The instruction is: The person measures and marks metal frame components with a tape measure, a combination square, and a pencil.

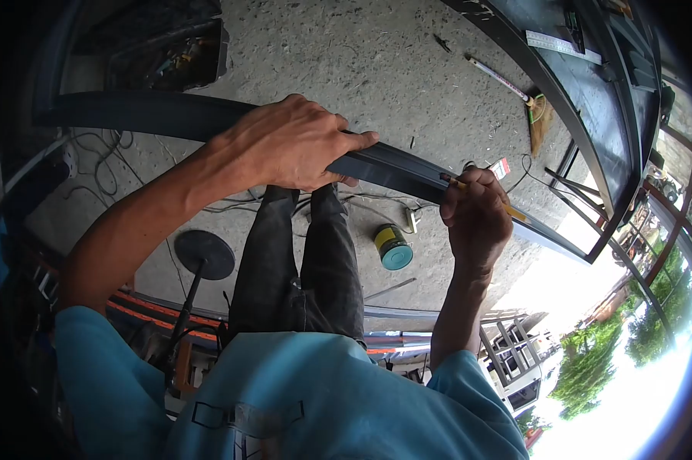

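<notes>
A long dark grey metal profile (392, 170) runs across in front of my body, ridged along its length. My left hand (304, 146) is closed over it near the middle, thumb and fingers at its edges. A yellow pencil (517, 215) is pinched in my right hand (480, 207). Its dark tip points left, right at the profile's upper edge, while its other end sticks out past my knuckles. Part of the profile is hidden behind both hands.
A dark metal frame (545, 84) carries a white ruler (564, 47) at the upper right. On the concrete floor lie a hand broom (540, 126), a can (393, 247) and cables (100, 165). A round-based stand (205, 255) is left of my legs; a black bin (208, 54) sits behind the profile.
</notes>
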Motion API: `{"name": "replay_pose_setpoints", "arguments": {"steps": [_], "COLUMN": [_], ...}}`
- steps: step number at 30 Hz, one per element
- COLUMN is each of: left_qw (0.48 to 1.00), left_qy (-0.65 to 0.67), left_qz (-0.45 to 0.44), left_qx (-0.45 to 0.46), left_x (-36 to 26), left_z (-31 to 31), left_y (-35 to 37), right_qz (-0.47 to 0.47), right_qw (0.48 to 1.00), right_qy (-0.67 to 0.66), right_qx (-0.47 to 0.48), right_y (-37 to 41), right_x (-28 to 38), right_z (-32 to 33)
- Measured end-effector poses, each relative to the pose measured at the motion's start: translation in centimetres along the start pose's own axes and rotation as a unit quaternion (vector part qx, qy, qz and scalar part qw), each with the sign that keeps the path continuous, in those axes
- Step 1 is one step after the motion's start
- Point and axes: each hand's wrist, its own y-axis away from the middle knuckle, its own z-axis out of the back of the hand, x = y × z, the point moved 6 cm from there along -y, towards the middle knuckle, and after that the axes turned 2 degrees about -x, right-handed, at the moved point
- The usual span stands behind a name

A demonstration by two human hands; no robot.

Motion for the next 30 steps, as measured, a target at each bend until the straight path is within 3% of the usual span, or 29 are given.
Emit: {"name": "replay_pose_setpoints", "arguments": {"steps": [5,7,8,10,11,12,14,15,17,18,20,21,23,25,27,28,30], "left_qw": [1.0,0.974,0.974,0.918,0.918,0.907,0.845,0.819,0.701,0.704,0.539,0.54,0.449,0.453,0.295,0.295,0.55], "left_qy": [0.009,-0.019,-0.021,0.085,0.084,0.225,0.437,0.474,0.657,0.655,0.814,0.813,0.872,0.871,0.941,0.94,0.795], "left_qz": [0.005,-0.107,-0.105,-0.134,-0.134,-0.067,0.022,-0.007,-0.001,0.001,0.056,0.061,0.097,0.104,0.139,0.14,0.22], "left_qx": [0.003,-0.2,-0.198,-0.365,-0.363,-0.35,-0.309,-0.324,-0.277,-0.275,-0.208,-0.208,-0.167,-0.158,-0.093,-0.094,-0.13], "left_x": [0.3,-0.9,-0.7,-1.3,-2.2,-2.3,-3.1,-3.9,-5.3,-5.8,-6.4,-6.5,-6.7,-7.2,-7.9,-7.8,-6.4], "left_z": [-0.6,1.0,0.6,3.7,4.1,4.4,3.1,1.9,0.0,-0.2,-1.9,-2.7,-5.5,-5.7,-7.6,-8.1,-9.6], "left_y": [0.2,1.0,1.2,2.4,2.7,3.0,3.3,3.3,3.4,3.9,4.5,4.9,5.5,6.0,6.1,6.1,6.2], "right_qz": [-0.016,-0.024,-0.042,-0.061,-0.09,-0.119,-0.123,-0.126,-0.121,-0.135,-0.153,-0.156,-0.169,-0.18,-0.23,-0.233,-0.194], "right_qw": [0.999,0.999,0.996,0.991,0.982,0.969,0.959,0.948,0.952,0.95,0.948,0.947,0.96,0.957,0.949,0.943,0.965], "right_qy": [0.011,-0.003,-0.052,-0.102,-0.154,-0.203,-0.227,-0.25,-0.241,-0.256,-0.262,-0.265,-0.214,-0.217,-0.217,-0.238,-0.174], "right_qx": [-0.029,-0.046,-0.052,-0.056,-0.063,-0.072,-0.113,-0.151,-0.142,-0.118,-0.094,-0.094,-0.067,-0.063,0.01,-0.028,-0.034], "right_y": [0.5,0.9,1.2,1.8,2.3,2.9,3.7,4.1,4.7,5.3,6.3,6.6,7.3,7.4,7.1,6.8,6.0], "right_x": [-0.4,-0.7,-1.1,-1.9,-2.4,-3.0,-3.5,-4.0,-4.6,-5.0,-5.8,-6.0,-6.4,-6.8,-7.2,-7.2,-6.6], "right_z": [-0.4,-1.2,-2.0,-3.3,-3.7,-4.2,-5.3,-5.6,-5.7,-5.8,-5.7,-5.6,-5.6,-5.4,-6.1,-5.9,-5.3]}}
